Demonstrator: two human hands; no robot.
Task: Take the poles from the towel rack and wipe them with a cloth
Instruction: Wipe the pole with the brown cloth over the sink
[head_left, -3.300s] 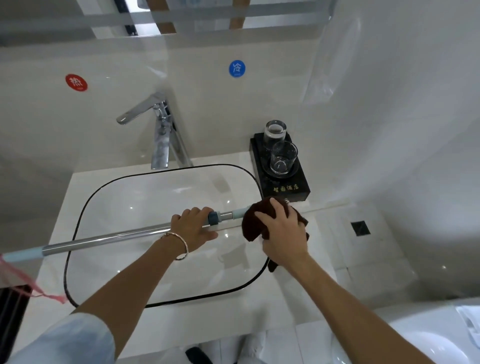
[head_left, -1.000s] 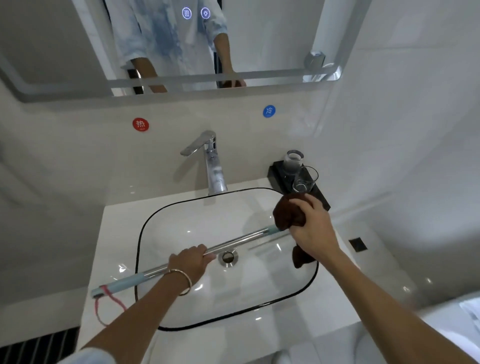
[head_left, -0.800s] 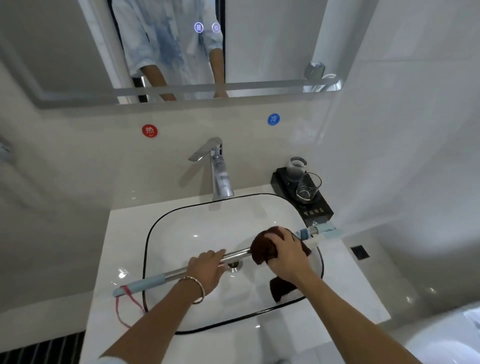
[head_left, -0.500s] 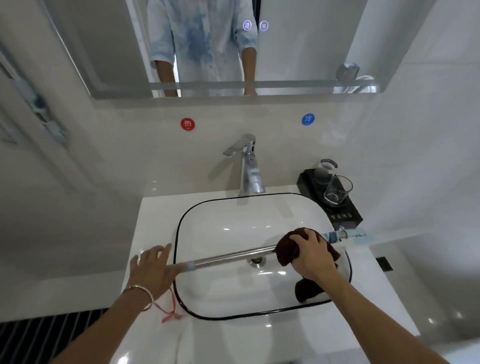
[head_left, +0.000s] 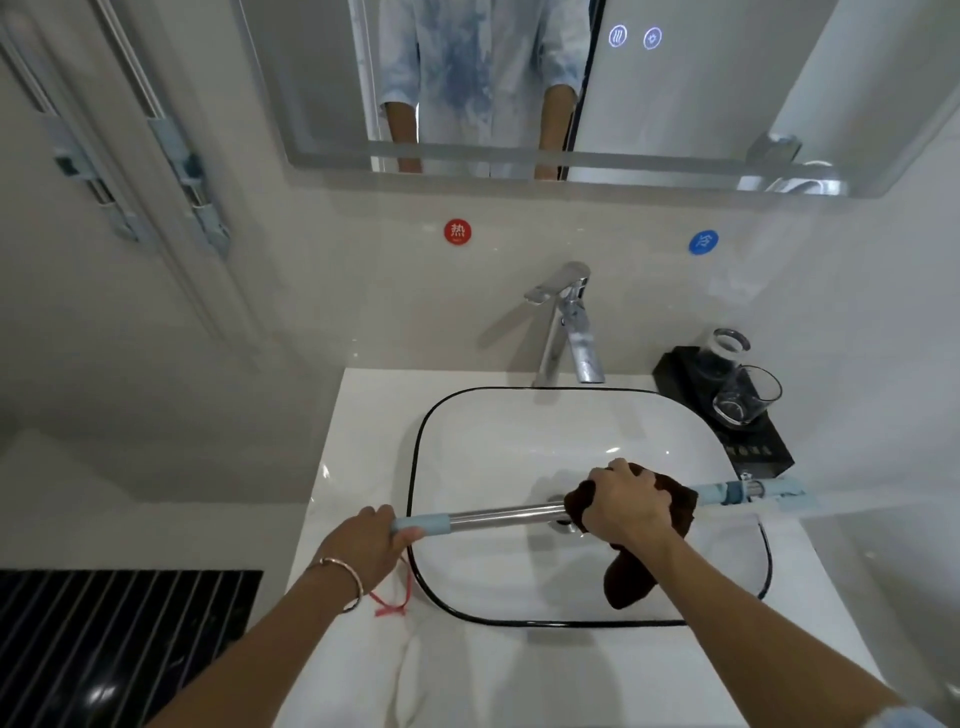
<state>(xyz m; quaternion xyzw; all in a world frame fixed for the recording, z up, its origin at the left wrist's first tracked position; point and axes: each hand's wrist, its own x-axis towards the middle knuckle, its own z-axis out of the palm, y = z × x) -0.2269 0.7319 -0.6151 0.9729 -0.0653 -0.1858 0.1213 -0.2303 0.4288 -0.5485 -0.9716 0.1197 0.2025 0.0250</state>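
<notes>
Brown cloth (head_left: 627, 579) — right hand (head_left: 626, 506) clamps it round pole (head_left: 498, 517); left hand (head_left: 369, 545) grips pole.

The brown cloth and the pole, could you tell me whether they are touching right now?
Touching. The head view shows the brown cloth bunched round the pole under the gripping right hand.

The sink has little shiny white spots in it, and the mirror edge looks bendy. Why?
Head view: the spots on the sink are glare from lights bouncing off glossy ceramic, and the pole gleams the same way; the wide-angle lens bends the mirror edge.
</notes>
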